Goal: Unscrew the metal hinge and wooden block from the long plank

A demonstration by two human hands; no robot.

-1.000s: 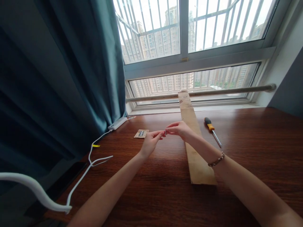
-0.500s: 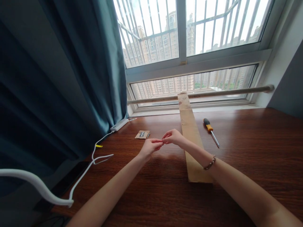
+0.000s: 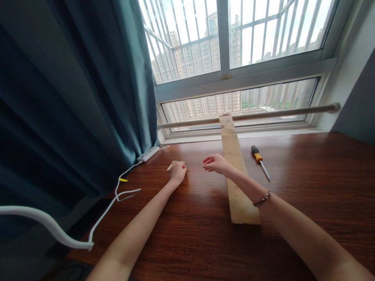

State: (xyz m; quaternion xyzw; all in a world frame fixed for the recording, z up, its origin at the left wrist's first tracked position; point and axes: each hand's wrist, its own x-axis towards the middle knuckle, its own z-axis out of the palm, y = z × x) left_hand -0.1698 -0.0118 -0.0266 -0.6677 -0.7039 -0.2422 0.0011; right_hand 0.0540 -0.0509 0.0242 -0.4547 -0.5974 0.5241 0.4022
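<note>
My left hand (image 3: pixel 177 173) is closed, reaching over a small flat tan piece (image 3: pixel 171 166) on the table and covering most of it. A tiny metallic tip (image 3: pixel 186 166) shows beside its fingers; what the fingers hold, if anything, is too small to name. To the right, my right hand (image 3: pixel 216 164) hovers with loosely curved fingers slightly apart and nothing visible in them. Its wrist, with a braided bracelet (image 3: pixel 263 198), passes over a long board-like strip (image 3: pixel 241 195). Past that strip lies a screwdriver (image 3: pixel 258 156) with a black and orange handle.
The long strip runs from the table (image 3: pixel 310 175) up against a rail (image 3: pixel 272 115) at the window. At the left are a white power strip (image 3: pixel 148 155), a white cable (image 3: pixel 118 187) and a dark blue curtain (image 3: pixel 125 78).
My two hands, earlier touching at the fingertips, are now apart. The left has moved left and slightly away from me onto the tan piece; the right's fingers have loosened.
</note>
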